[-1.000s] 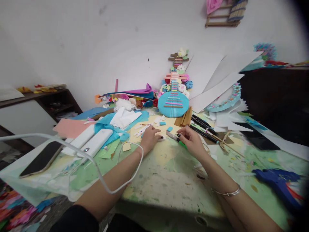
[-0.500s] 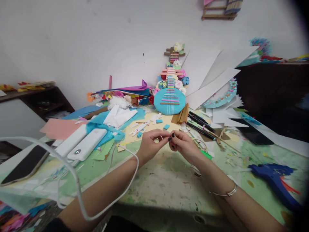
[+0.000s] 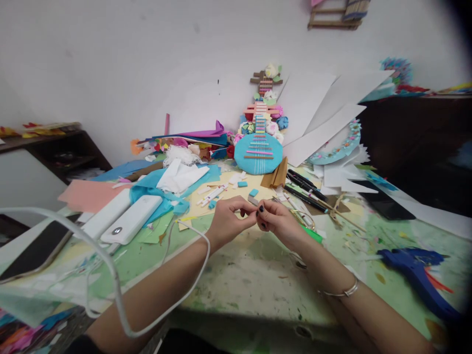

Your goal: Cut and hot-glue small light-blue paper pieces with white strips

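My left hand (image 3: 232, 216) and my right hand (image 3: 275, 216) meet fingertip to fingertip above the table's front half. Both are pinched closed, and whatever lies between the fingers is too small or hidden to name. Just behind them lie small blue blocks (image 3: 242, 184) and several white sticks (image 3: 214, 195) on pale yellow paper. Beyond stands a blue paper lute (image 3: 258, 155) with coloured strips across its body and strings down its front. To the right of my right hand are a green-handled pair of scissors (image 3: 312, 234) and black pens (image 3: 304, 197).
A blue glue gun (image 3: 415, 268) lies at the right. White power banks (image 3: 132, 220), a phone (image 3: 39, 248) and a looping white cable (image 3: 116, 275) are at the left; the cable crosses my left forearm. Blue tissue paper (image 3: 147, 187) and white sheets (image 3: 324, 128) lie farther back.
My fingers have shifted slightly against each other, with the left fingertips now more tucked behind the right ones. The whole view has moved a little; the table things stay put.
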Motion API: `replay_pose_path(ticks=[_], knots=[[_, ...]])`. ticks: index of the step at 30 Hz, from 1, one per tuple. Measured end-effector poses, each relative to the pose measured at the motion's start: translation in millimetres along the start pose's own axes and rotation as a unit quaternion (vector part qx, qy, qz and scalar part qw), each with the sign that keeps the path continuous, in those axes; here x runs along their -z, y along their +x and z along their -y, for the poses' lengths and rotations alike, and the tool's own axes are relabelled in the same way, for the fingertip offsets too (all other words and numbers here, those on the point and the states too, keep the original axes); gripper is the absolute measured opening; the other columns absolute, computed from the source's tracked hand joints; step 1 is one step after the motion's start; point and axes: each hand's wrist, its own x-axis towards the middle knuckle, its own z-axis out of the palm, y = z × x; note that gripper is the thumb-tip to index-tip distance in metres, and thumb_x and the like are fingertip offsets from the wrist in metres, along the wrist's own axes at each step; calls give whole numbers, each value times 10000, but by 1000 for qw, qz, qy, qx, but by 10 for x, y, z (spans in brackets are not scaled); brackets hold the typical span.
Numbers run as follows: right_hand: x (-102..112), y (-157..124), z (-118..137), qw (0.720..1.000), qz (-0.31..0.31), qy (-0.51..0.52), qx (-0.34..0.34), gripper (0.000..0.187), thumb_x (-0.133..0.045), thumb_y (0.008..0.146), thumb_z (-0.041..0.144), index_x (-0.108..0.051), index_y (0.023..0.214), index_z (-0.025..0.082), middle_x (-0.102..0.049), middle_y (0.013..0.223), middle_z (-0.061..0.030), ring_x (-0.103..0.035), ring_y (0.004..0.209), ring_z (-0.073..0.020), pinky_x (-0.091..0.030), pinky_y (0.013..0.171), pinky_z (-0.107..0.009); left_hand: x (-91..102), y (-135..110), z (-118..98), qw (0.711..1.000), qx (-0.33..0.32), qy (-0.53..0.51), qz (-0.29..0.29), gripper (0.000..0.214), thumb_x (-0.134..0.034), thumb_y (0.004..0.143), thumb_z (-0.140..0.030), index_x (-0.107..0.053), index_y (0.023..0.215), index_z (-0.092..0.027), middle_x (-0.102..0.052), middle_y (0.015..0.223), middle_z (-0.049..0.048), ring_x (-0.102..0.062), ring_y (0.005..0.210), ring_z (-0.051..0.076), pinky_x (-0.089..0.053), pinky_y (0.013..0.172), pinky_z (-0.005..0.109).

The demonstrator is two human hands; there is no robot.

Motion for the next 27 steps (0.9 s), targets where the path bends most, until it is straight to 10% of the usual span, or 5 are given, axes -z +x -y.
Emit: replay_pose_path(ticks=[12, 27], knots=[[-3, -2, 6, 1000, 0, -7, -11, 329, -683, 741, 455, -512, 696, 178, -458, 556, 53, -348, 472, -72, -231, 485, -246, 28, 16, -13, 998, 45, 38, 5, 72, -608, 632, -163, -632, 564, -153, -605, 558, 10, -466, 527, 94, -372, 511, 230], [16, 23, 66, 990, -72, -117, 31, 387, -680, 710, 504, -468, 632, 189, -399, 494, 71, -340, 450, -68, -241, 454, -229, 29, 85, 82, 966, 207, -158, -7, 20, -619, 521, -160, -621, 525, -141, -586, 501, -2, -483, 501, 94, -382, 522, 233]])
